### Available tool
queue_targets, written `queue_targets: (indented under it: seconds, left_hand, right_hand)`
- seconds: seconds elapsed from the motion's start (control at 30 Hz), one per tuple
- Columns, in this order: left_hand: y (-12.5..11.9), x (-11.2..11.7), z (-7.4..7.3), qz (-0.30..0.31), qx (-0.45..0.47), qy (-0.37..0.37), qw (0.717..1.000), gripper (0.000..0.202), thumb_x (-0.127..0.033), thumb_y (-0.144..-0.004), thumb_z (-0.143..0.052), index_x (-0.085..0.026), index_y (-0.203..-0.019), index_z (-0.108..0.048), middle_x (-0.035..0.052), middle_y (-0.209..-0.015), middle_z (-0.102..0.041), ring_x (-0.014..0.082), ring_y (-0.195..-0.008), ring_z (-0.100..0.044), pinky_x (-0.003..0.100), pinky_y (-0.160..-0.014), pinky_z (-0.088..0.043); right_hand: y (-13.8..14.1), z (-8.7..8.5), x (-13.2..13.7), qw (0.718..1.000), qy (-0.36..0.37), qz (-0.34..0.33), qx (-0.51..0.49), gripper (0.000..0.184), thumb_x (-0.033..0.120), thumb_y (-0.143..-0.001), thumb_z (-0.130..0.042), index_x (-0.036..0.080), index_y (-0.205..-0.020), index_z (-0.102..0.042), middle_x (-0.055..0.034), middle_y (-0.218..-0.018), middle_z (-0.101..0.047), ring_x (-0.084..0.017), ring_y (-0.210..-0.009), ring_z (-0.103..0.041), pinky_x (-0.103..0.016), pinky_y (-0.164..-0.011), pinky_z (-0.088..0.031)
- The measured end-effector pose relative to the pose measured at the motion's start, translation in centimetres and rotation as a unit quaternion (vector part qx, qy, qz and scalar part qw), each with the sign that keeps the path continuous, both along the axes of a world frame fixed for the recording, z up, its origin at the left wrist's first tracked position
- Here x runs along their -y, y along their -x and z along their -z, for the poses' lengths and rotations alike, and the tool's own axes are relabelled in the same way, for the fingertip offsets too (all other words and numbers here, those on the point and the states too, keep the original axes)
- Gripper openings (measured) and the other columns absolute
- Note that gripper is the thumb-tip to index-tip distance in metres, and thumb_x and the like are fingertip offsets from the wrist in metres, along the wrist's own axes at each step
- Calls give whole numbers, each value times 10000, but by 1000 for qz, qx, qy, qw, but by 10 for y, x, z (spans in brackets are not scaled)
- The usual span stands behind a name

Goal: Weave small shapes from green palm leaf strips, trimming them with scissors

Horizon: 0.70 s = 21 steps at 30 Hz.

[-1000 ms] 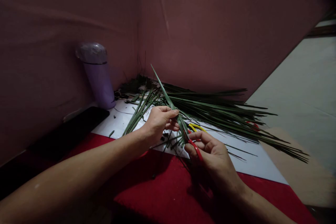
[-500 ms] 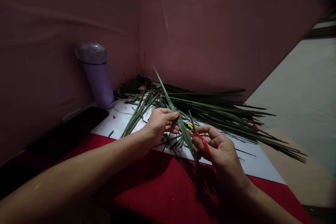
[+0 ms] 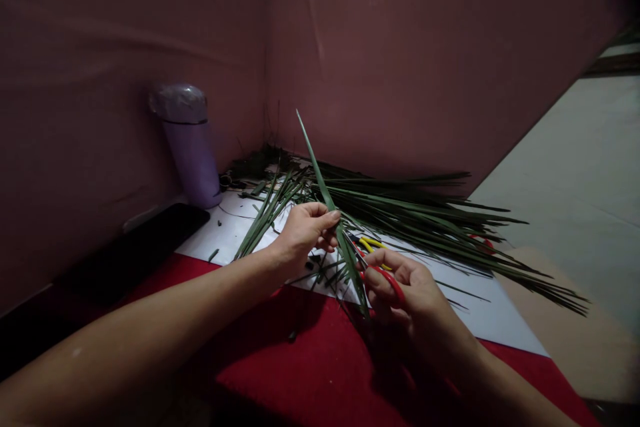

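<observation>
My left hand [image 3: 311, 230] pinches a long green leaf [image 3: 320, 173] near its middle, thumb on top. The leaf's narrow tip points up and away; its wider part hangs down toward me. In my right hand [image 3: 405, 287] is a pair of scissors [image 3: 396, 284] with red handles, fingers through the loops. The metal blades lie along the leaf's right edge, just below my left fingers. Whether the blades are closed on the leaf I cannot tell. A yellow-handled tool [image 3: 371, 243] lies just behind the scissors, partly hidden.
A large pile of long green leaves [image 3: 420, 203] spreads across white paper [image 3: 505, 317] on a red cloth [image 3: 300, 373]. A smaller leaf bundle [image 3: 265, 220] and scraps lie left. A purple tumbler [image 3: 193, 163] and a dark flat object [image 3: 135, 247] stand or lie by the pink wall.
The scissors have swung from pointing upright to lying along the leaf's edge. The leaf's hanging lower end looks shorter, and a dark scrap now shows below it on the red cloth.
</observation>
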<state>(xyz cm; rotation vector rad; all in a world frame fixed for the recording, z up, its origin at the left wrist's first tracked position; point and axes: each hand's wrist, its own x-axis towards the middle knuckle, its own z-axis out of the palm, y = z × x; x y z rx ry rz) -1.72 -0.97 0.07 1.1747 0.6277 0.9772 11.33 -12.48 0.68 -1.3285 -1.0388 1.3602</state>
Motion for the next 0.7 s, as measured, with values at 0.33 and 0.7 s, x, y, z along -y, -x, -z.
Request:
queue_targets:
  seconds: [0.33, 0.7]
  left_hand:
    - [-1, 5, -1, 18, 12, 21, 1000, 210, -208, -744, -600, -140, -591, -472, -26, -463, -481, 82, -388, -498, 194, -403, -384]
    - [-2, 8, -4, 28, 12, 76, 997, 175, -215, -724, -615, -143, -621, -493, -1, -486, -525, 103, -408, -517, 231, -426, -433]
  right_hand:
    - [0, 5, -3, 1000, -29, -4, -12, 326, 425, -694, -673, 181, -811, -490, 58, -474, -505, -44, -375, -379, -149, -380, -209]
    - [1, 11, -4, 998, -57, 6, -41, 308, 393, -684, -693, 189, -816, -503, 104, -433, -391, -17, -344, -259, -142, -353, -189]
